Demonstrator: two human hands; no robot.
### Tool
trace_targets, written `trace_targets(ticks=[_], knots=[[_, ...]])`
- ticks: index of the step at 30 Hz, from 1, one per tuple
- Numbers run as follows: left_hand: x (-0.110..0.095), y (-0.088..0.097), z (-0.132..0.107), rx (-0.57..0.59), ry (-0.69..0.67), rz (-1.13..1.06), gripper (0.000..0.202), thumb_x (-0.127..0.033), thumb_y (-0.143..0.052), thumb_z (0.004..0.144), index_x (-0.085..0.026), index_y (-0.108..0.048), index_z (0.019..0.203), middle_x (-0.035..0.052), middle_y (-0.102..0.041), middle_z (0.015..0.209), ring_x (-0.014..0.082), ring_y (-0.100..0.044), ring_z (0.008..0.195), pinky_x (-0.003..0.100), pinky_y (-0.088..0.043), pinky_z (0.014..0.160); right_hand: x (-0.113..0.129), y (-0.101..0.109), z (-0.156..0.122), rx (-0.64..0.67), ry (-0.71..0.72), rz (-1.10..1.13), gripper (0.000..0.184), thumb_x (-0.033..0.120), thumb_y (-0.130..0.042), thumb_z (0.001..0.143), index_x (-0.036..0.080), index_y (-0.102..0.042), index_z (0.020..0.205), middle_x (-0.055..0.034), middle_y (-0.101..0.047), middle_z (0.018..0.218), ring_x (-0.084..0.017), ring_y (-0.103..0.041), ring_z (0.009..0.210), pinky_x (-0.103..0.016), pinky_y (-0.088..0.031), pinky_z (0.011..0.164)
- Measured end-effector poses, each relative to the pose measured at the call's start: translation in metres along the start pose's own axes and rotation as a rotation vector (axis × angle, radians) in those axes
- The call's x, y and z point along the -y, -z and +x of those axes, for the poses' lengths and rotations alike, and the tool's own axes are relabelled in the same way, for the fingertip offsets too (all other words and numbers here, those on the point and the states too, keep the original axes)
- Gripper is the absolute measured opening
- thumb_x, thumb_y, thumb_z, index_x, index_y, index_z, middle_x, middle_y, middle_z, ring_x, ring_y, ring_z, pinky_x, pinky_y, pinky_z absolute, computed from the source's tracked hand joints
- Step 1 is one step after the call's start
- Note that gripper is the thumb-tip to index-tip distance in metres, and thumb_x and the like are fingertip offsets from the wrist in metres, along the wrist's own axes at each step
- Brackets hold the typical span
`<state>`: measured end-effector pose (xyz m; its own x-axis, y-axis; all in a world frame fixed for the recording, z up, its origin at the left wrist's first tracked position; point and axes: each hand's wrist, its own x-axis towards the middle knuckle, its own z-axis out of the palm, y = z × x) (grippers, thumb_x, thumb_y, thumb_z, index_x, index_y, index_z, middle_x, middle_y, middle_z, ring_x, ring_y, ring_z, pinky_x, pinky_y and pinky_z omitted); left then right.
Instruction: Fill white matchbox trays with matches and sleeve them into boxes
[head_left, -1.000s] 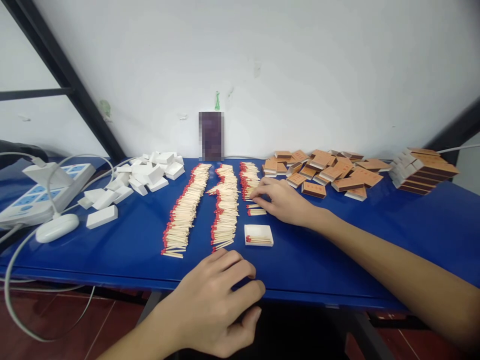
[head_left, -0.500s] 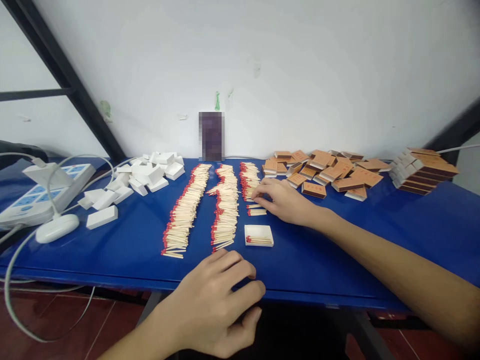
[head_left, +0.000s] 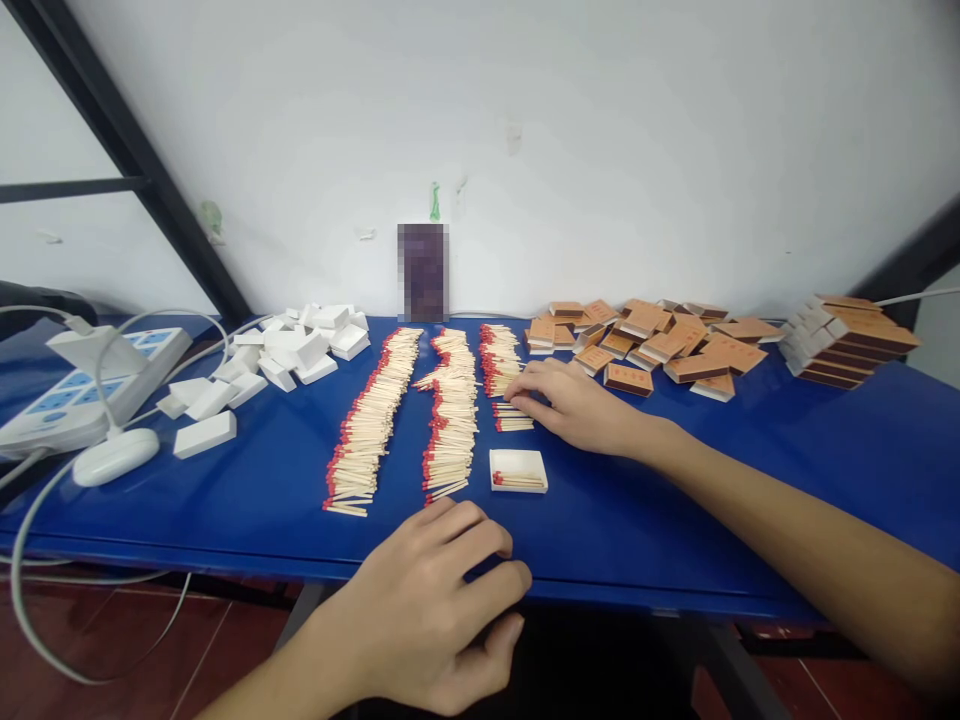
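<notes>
My right hand reaches over the right-hand row of red-headed matches. Its thumb and forefinger are close together at the row's near end, closed on matches partly hidden by the fingers. Just below those fingertips lies a small separate group of matches. Nearer to me stands an open white matchbox tray with several matches along its front side. My left hand hovers or rests by the table's front edge, empty, fingers loosely bent and thumb apart.
Two longer rows of matches, the left row and the middle row, run front to back. White trays are heaped at left, near a power strip and cables. Matchbox sleeves lie at right beside stacked matchboxes.
More matches now lie in the small group below my right fingertips. The right hand has shifted only slightly; my left hand and the tray stay put.
</notes>
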<state>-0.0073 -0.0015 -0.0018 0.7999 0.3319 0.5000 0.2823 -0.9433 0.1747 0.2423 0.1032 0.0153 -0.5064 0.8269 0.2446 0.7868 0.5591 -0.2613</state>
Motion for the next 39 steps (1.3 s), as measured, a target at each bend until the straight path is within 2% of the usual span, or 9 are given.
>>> trace_targets(ticks=[11,19,39], knots=[[0.001,0.000,-0.001,0.007,0.003,-0.012,0.015,-0.016,-0.057,0.082,-0.015,-0.064,0.095,0.0069,-0.063,0.091,0.0212,-0.055,0.081,0.038,-0.052,0.074,0.004,0.000,-0.006,0.002,0.031,-0.075,0.029,0.028,-0.041,0.101,0.020,-0.068,0.096,-0.0087,-0.067,0.100,-0.025,-0.056,0.096,-0.039,-0.035,0.080],[0.001,0.000,0.000,0.019,0.007,-0.011,0.015,-0.017,-0.057,0.082,-0.015,-0.064,0.096,0.0069,-0.063,0.092,0.0210,-0.055,0.081,0.037,-0.051,0.074,0.006,0.005,-0.008,0.013,0.095,-0.136,0.033,0.030,-0.040,0.103,0.020,-0.071,0.102,-0.0100,-0.066,0.099,-0.025,-0.056,0.093,-0.038,-0.037,0.079],[0.001,-0.001,0.000,-0.002,-0.001,0.006,0.015,-0.016,-0.057,0.083,-0.015,-0.064,0.095,0.0067,-0.063,0.090,0.0202,-0.055,0.079,0.036,-0.051,0.073,0.007,0.010,-0.010,0.036,0.134,-0.119,0.030,0.039,-0.052,0.097,0.018,-0.073,0.106,-0.0108,-0.067,0.101,-0.025,-0.060,0.091,-0.039,-0.042,0.079]])
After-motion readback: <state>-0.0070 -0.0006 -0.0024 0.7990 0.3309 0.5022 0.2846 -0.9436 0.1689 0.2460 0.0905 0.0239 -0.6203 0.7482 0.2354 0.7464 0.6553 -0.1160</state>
